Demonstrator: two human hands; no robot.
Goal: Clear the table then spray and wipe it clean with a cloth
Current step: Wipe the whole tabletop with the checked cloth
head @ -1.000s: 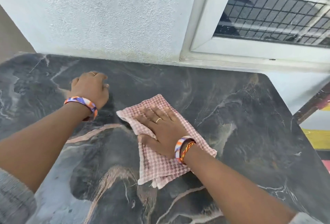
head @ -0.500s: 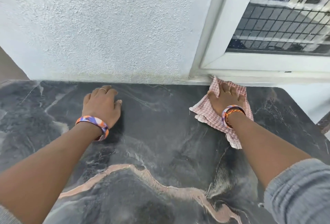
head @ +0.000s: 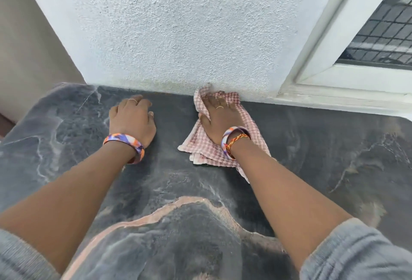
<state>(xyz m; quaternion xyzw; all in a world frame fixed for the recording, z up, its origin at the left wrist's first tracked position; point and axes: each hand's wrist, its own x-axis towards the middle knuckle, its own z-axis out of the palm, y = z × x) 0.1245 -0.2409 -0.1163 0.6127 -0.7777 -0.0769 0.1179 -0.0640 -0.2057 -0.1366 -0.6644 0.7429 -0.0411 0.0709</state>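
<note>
The cloth point(head: 223, 145), pink and white checked, lies crumpled at the far edge of the table point(head: 312, 157), and its far corner touches the foot of the wall point(head: 178, 34). The table has a dark marble top with pale grey veins and one broad pinkish vein that curves across the near part. The wall behind is white with a rough texture. To the right there is a white window frame point(head: 347, 79) with a dark grille point(head: 383, 34) behind it, and to the left a plain beige surface stands beyond the wall's corner.

The right hand point(head: 219, 119) lies flat on the cloth, palm down. Its fingers are stretched out and press the fabric against the table, the fingertips reaching almost to the wall. It does not clutch the cloth; a fold of it stands up beside the thumb. The left hand point(head: 131, 116) rests on the bare marble, just beside the cloth but apart from it. Its fingers are loosely bent, the tips on the stone, and it holds nothing.

Both forearms reach forward from grey sleeves point(head: 356, 255). Each wrist wears a bangle point(head: 124, 142) in orange and purple, and the right wrist also has an orange thread band point(head: 237, 140).
</note>
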